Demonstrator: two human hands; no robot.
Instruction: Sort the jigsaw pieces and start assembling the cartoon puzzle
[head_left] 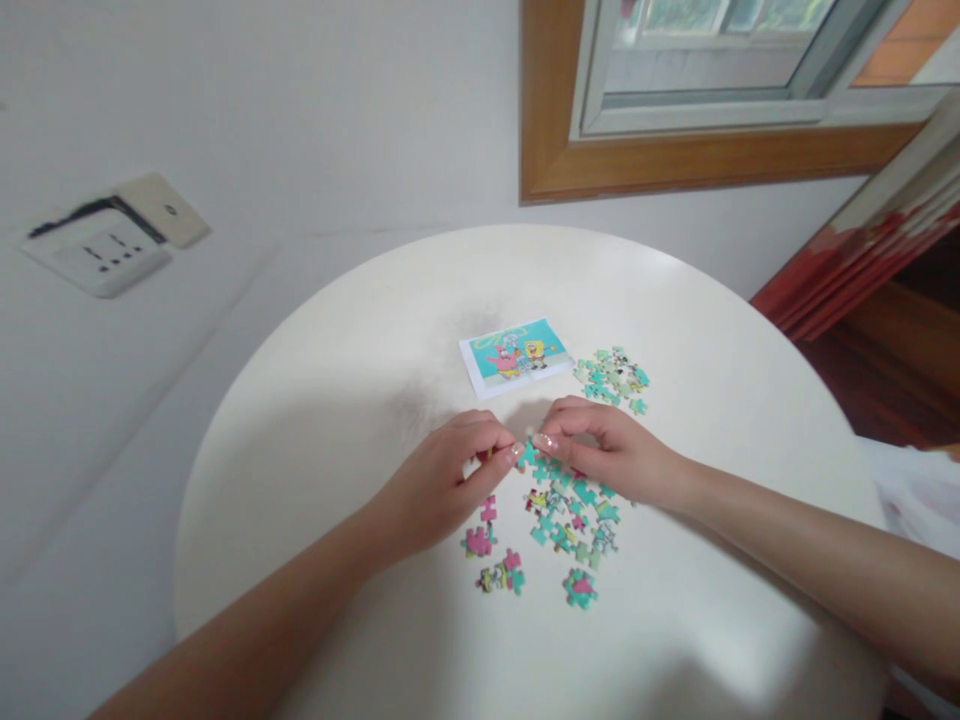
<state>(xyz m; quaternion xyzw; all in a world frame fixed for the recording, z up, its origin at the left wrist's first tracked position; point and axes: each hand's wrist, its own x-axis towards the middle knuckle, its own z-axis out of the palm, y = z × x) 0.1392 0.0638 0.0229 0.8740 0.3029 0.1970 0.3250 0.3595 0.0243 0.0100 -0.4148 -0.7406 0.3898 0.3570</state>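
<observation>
Over the puzzle pieces my left hand (465, 462) and my right hand (611, 447) meet, each closed in a pinch. Between their fingertips is a teal jigsaw puzzle piece (528, 454), partly covered by the fingers. Loose teal and multicoloured puzzle pieces (585, 495) lie below my right hand. Near my left hand are a pink cluster of pieces (478, 541) and a joined yellow, pink and teal cluster (501, 575). A small teal and pink cluster (580, 588) lies closest to me.
A cartoon picture card (517, 357) lies beyond my hands on the round white table (315, 400). A second pile of pale green pieces (611, 374) is to its right. The wall carries a socket (105, 250); a window (705, 60) and red curtain (862, 250) are at right.
</observation>
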